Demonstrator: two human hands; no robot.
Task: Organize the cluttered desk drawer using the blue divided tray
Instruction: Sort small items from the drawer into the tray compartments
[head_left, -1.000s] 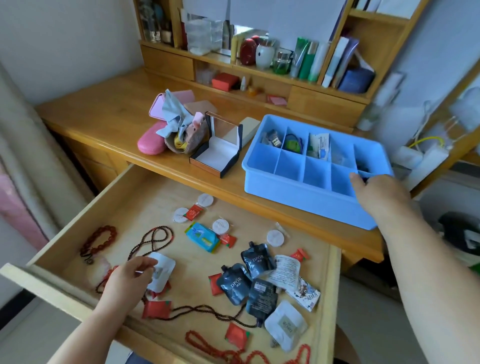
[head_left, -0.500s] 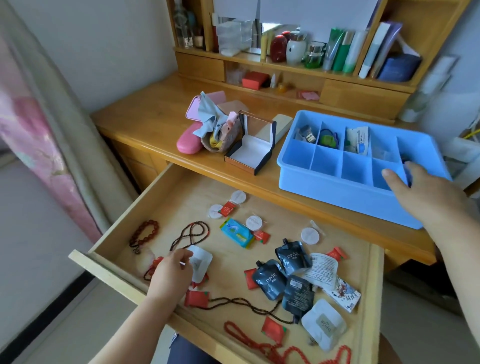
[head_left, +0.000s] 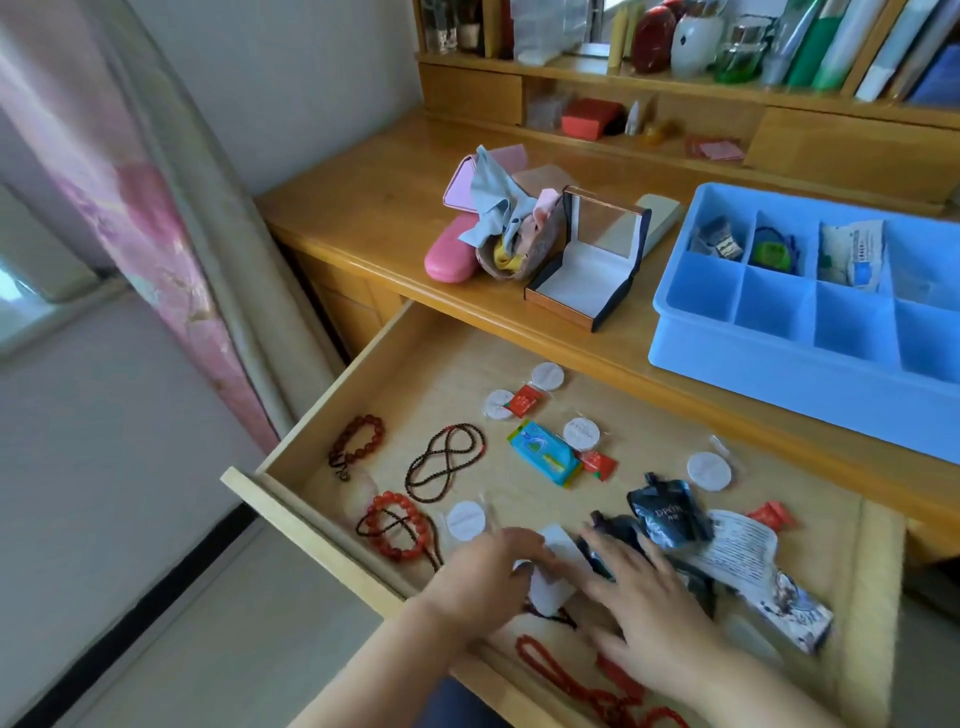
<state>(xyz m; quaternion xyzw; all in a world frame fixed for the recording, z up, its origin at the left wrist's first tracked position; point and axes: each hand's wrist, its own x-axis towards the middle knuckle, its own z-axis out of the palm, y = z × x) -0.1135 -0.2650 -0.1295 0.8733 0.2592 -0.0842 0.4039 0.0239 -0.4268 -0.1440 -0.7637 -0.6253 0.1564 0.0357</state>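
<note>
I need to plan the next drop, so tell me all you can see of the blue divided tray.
The blue divided tray looks like moulded plastic, rectangular, with a rim and two rows of compartments. It sits flat on the desk, right of the open box, cut off by the frame edge. Back-row compartments hold small items; the near row looks empty. Neither hand touches it.

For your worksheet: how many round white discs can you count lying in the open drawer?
5: two at the back, one beside the blue packet, one far right, one by the left hand. The hands may hide more.
</note>
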